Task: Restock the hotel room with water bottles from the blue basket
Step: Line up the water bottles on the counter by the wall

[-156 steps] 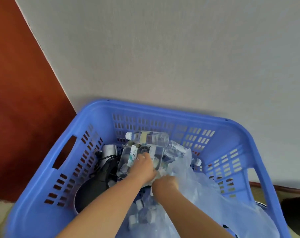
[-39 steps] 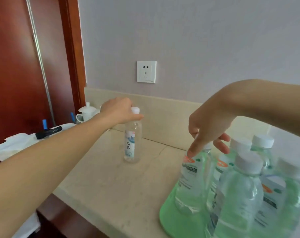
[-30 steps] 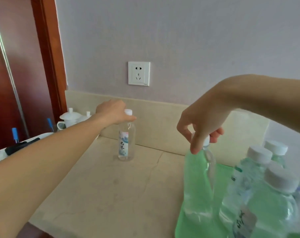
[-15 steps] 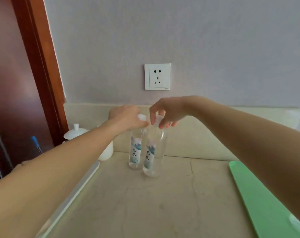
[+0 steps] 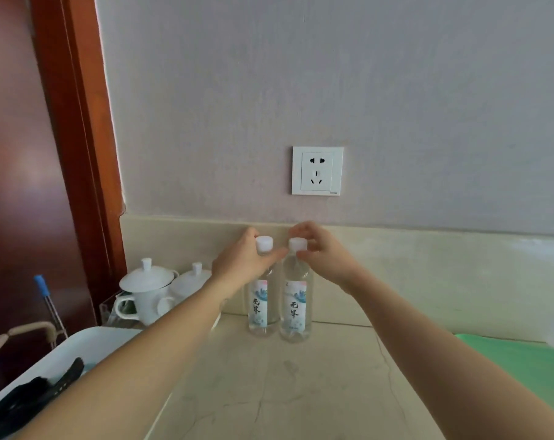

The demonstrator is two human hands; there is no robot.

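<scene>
STEP: setting bottles on the table point(image 5: 285, 392), centre frame under the socket point(image 5: 317, 170) | left hand point(image 5: 240, 265) fingers wrap left bottle point(image 5: 260, 301) neck | right hand point(image 5: 324, 258) fingers pinch right bottle point(image 5: 296, 304) cap | both upright, just beside each other | NEXT: probably a gentle release, tipping neither

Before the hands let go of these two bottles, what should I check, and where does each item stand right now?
1. Left bottle upright with its base on the counter: ok.
2. Right bottle upright with its base on the counter: ok.
3. White caps on both bottles: ok. Screwed tight: cannot tell.
4. Labels facing the room: ok.
5. Bottles touching each other or just apart: cannot tell.
6. Hands released: not ok. The left hand grips the left bottle's neck, and the right hand pinches the right bottle's cap.
</scene>
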